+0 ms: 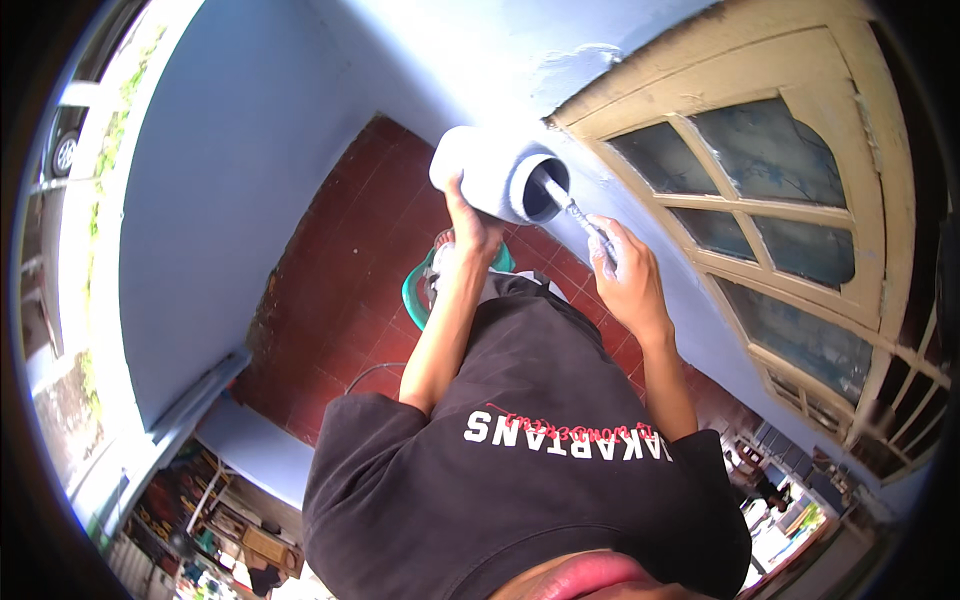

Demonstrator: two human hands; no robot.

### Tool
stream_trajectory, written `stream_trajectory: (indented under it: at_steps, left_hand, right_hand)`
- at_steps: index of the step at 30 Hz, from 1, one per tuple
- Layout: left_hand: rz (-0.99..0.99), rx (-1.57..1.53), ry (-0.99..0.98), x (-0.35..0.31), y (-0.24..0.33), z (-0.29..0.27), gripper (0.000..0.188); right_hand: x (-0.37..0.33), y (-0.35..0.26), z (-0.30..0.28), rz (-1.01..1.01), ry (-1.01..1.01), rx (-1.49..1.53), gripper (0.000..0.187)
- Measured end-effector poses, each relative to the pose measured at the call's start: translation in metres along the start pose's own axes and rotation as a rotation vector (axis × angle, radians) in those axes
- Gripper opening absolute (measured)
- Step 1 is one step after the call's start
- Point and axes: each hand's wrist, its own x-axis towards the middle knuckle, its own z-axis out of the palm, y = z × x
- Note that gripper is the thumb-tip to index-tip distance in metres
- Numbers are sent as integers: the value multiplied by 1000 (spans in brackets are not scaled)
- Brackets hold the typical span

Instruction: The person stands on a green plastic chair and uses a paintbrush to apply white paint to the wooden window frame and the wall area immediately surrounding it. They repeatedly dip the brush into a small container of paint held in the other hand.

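A white plastic jar [478, 168] with a wide round mouth is tilted on its side in front of me, its opening turned to the right and toward me. My left hand [474, 222] grips it from below, the thumb up along its side. In my right hand [628, 275] is a paint-smeared brush [582, 220], pinched by its handle between thumb and fingers. The far end of the brush reaches into the jar's dark mouth, so its tip is hidden. Whitish paint marks some of the right fingers.
Red floor tiles [330, 270] lie below, with a green plastic item [414, 298] by my feet. Pale blue walls [230, 180] rise to the left and ahead. On the right is a cream wooden window frame [735, 215] with glass panes. Assorted clutter [250, 545] stands at lower left.
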Motion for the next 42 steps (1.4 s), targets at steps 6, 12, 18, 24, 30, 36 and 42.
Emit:
stream_trajectory:
  at_steps: [6,12,18,24,30,36,42]
  left_hand:
    - [-44,-30,2,11,3,-10,91]
    - [-83,-125,2,24,0,-19,86]
    - [-130,-131,37,23,4,-20,87]
    - [-168,-99,49,24,10,-15,92]
    - [-158,-122,150,17,26,8,81]
    - [-162,-86,116,9,31,19,80]
    - [-126,-64,-31,26,22,-2,90]
  right_hand:
    - [-1,-7,-2,-99,-53,-287,25]
    - [-3,-16,-17,-41,-83,-213,27]
    - [-10,-19,-22,33,-118,-149,29]
    - [-8,-24,-26,18,-87,-163,27]
    - [-8,-22,-28,-5,-45,-136,28]
    - [8,-19,-12,-79,32,-140,27]
    - [7,-7,-6,-13,-10,-103,28]
